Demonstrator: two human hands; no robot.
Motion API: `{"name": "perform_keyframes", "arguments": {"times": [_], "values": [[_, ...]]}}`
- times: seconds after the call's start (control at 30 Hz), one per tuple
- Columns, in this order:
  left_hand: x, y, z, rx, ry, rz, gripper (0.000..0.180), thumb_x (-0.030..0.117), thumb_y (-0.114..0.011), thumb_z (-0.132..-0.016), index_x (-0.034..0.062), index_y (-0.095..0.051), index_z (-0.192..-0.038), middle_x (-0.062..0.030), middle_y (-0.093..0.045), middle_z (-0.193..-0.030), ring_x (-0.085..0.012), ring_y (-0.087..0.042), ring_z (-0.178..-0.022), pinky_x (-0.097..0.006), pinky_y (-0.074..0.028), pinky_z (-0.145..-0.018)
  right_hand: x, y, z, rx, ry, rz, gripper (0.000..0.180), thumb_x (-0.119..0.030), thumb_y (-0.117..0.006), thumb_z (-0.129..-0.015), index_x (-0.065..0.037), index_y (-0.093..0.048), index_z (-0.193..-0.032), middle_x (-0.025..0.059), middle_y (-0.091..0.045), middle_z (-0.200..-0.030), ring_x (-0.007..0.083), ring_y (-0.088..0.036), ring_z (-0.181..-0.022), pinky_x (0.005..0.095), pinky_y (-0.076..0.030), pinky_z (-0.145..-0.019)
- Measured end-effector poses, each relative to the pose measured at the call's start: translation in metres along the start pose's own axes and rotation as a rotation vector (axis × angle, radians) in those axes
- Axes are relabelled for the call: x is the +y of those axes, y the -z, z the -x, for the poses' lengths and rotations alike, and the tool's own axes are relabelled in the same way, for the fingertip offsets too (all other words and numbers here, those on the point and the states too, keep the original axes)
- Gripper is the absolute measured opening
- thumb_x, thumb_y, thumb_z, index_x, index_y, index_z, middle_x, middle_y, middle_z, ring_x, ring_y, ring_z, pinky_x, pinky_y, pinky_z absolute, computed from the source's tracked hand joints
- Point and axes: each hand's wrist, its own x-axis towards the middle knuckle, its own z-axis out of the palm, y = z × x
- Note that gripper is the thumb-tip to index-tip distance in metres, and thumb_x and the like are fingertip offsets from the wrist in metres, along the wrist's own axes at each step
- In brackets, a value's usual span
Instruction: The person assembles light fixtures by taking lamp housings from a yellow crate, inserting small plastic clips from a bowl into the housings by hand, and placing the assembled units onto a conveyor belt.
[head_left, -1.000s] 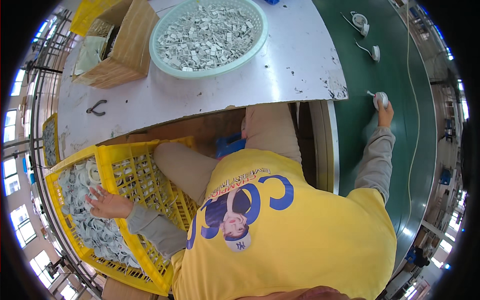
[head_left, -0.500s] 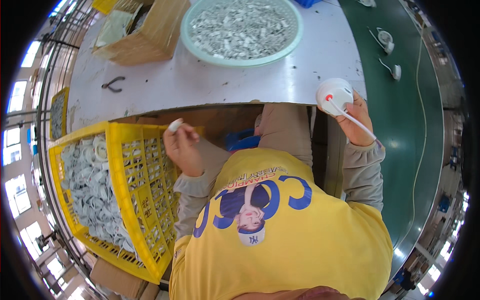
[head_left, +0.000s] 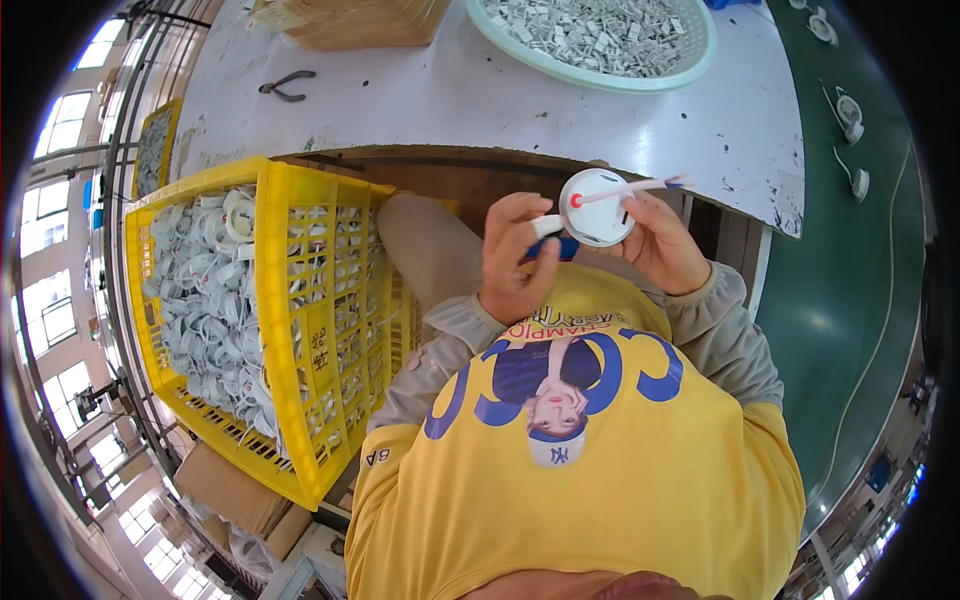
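Watching right hand (head_left: 668,248) hold round white plastic housing (head_left: 600,226); left hand (head_left: 513,262) curls beside it, grip I cannot tell.

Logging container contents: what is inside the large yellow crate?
A heap of white pieces, some round, lies in the large yellow crate; more show through its slots. Anything deeper is covered.

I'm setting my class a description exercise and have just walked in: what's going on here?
A person holds a round white part with a cable in the right hand. The left hand is close beside it, with something small and white at its fingers, too unclear to name. To the left, a yellow crate holds many pale parts. Pliers and a tub of small pieces rest on the white table.
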Motion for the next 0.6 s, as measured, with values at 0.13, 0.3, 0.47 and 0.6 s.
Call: {"name": "perform_keyframes", "arguments": {"times": [0.13,0.3,0.47,0.6], "values": [[0.009,-0.002,-0.004,-0.113,0.012,-0.039,0.039,-0.004,-0.066,-0.065,-0.0012,-0.055,-0.102,-0.0189,-0.045,-0.115,-0.0297,-0.047,-0.103,-0.034,-0.041,-0.085,0.019,0.002,-0.011,-0.094,-0.09,-0.06,0.035,-0.021,-0.044,-0.092,0.004,-0.045,-0.117,0.0117,-0.056,-0.109,0.0167,-0.057,-0.098,0.0286,-0.047,-0.084],[-0.005,0.006,0.014,0.04,0.154,0.117,0.038,-0.001,-0.066,-0.073,-0.0028,-0.051,-0.107,-0.0192,-0.046,-0.118,-0.0231,-0.053,-0.099,-0.032,-0.045,-0.082,0.005,-0.014,-0.022,-0.325,-0.137,0.663,0.026,-0.018,-0.053,-0.089,0.004,-0.056,-0.103,0.0051,-0.06,-0.092,0.0095,-0.056,-0.084,0.0221,-0.046,-0.075],[0.0,0.018,0.028,0.026,0.598,0.529,0.019,-0.003,-0.053,-0.08,-0.0018,-0.056,-0.098,-0.013,-0.05,-0.107,-0.0168,-0.053,-0.092,-0.026,-0.044,-0.076,-0.081,-0.03,-0.035,-0.218,0.242,1.162,0.014,-0.011,-0.059,-0.082,0.001,-0.061,-0.089,0.0027,-0.06,-0.077,0.0068,-0.054,-0.068,0.0211,-0.044,-0.061],[-0.008,0.02,0.033,-0.207,0.509,0.171,0.012,0.002,-0.055,-0.08,-0.0016,-0.059,-0.091,-0.0109,-0.043,-0.11,-0.0162,-0.05,-0.088,-0.025,-0.04,-0.073,-0.132,-0.02,-0.081,-0.031,0.777,1.587,0.011,-0.006,-0.059,-0.08,0.001,-0.061,-0.089,0.0051,-0.06,-0.075,0.011,-0.054,-0.067,0.0233,-0.043,-0.06]]}}
